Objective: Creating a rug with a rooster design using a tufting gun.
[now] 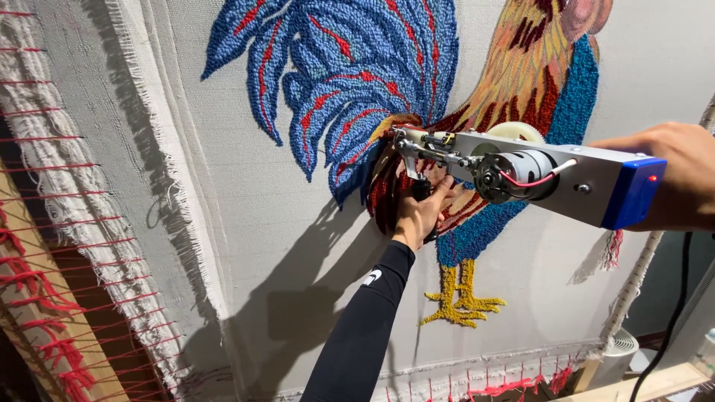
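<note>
Right now your left hand (pixel 421 212), in a long black sleeve (pixel 365 327), is closed around the dark front handle (pixel 422 191) of the tufting gun (pixel 521 175), fingers wrapped under the gun's nose where it meets the cloth. Your right hand (pixel 681 179) holds the rear of the same tool, wrapped around the back end just behind the blue end cap (pixel 631 192); how tightly those fingers close you cannot tell, since the gun's body hides most of them.

The tufting gun lies nearly level across the right half of the view, its silver body tilted slightly down toward the right, with the round motor (pixel 514 176) and a red wire (pixel 536 179) on its near side and a pale gear wheel (pixel 515 132) on top. Its needle end (pixel 406 141) is pressed to the grey backing cloth (pixel 246 208), at the rooster's (pixel 417 97) red and brown belly, just below the blue tail feathers (pixel 335 67).

A black power cord (pixel 674 313) hangs down from the gun's rear. Below the gun you can see the rooster's yellow foot (pixel 460 298). The cloth is stretched on a wooden frame (pixel 45 298), laced with red yarn (pixel 67 246) along the left edge and the bottom edge.
</note>
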